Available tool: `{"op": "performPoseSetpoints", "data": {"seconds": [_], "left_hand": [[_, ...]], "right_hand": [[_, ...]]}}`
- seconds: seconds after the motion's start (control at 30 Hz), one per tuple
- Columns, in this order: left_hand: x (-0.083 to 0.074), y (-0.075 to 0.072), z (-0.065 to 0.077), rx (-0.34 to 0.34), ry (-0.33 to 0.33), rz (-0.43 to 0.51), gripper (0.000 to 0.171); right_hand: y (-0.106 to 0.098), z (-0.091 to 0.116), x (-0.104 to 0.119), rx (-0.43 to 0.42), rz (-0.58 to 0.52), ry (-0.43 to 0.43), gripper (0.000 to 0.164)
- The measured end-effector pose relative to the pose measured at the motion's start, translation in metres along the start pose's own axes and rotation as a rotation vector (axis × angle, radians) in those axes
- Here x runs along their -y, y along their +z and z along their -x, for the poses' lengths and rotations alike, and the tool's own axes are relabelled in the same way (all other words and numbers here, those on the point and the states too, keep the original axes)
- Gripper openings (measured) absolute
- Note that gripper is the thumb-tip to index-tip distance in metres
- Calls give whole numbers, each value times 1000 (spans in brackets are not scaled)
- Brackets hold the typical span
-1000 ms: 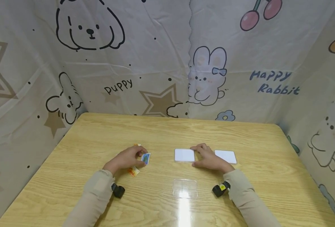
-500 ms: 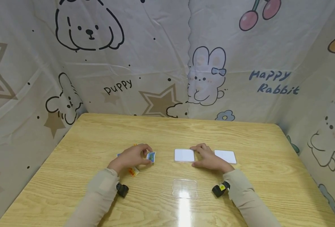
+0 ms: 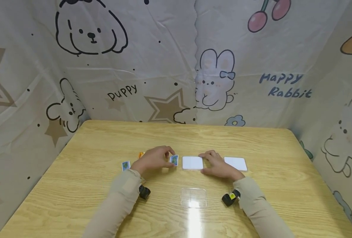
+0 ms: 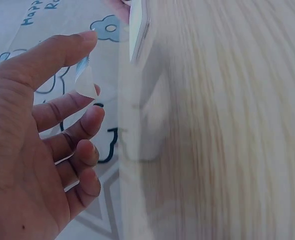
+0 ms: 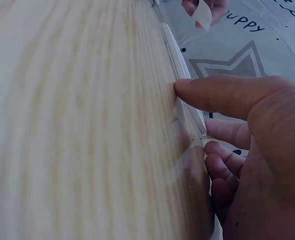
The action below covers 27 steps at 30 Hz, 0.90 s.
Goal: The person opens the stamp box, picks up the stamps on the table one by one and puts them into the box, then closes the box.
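Two hands work the desk (image 3: 253, 142): left hand (image 3: 153, 160) pinches a light, thin, bendable picture card (image 3: 173, 160) by its edge, right hand (image 3: 219, 166) steadies a white card (image 3: 192, 162).

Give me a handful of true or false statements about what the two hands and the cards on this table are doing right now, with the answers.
1. The left hand pinches a small picture card. True.
2. The right hand is lifted high off the wooden table. False: it rests low on the table, fingers at the edge of a white card.
3. A second white card lies to the right of the right hand. True.
4. The clear plastic sleeve lies on top of the white cards. False: it lies apart, nearer the person.
5. Another small picture card lies on the table left of the left hand. True.
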<state>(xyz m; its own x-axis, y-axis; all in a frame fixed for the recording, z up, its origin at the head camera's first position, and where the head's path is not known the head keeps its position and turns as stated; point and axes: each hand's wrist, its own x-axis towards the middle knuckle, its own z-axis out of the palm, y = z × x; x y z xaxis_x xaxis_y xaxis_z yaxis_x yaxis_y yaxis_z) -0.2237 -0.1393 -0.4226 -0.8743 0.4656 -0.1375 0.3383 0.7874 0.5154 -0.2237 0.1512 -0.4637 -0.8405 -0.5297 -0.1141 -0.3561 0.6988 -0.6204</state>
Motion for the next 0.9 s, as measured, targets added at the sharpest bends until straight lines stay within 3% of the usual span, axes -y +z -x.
{"op": "performPoseSetpoints", "data": {"seconds": [0.37,0.63,0.9], "left_hand": [[-11,17,-25,4,36,-2,46],[-15,30,-35,3,29,-24,45],[-19,31,-41,-2,21,-78,46]], "right_hand": [[1,-1,0,-4,-4,-3,62],[2,0,0,6,-14,19,62],[-1,0,0,-5,6,6,62]]}}
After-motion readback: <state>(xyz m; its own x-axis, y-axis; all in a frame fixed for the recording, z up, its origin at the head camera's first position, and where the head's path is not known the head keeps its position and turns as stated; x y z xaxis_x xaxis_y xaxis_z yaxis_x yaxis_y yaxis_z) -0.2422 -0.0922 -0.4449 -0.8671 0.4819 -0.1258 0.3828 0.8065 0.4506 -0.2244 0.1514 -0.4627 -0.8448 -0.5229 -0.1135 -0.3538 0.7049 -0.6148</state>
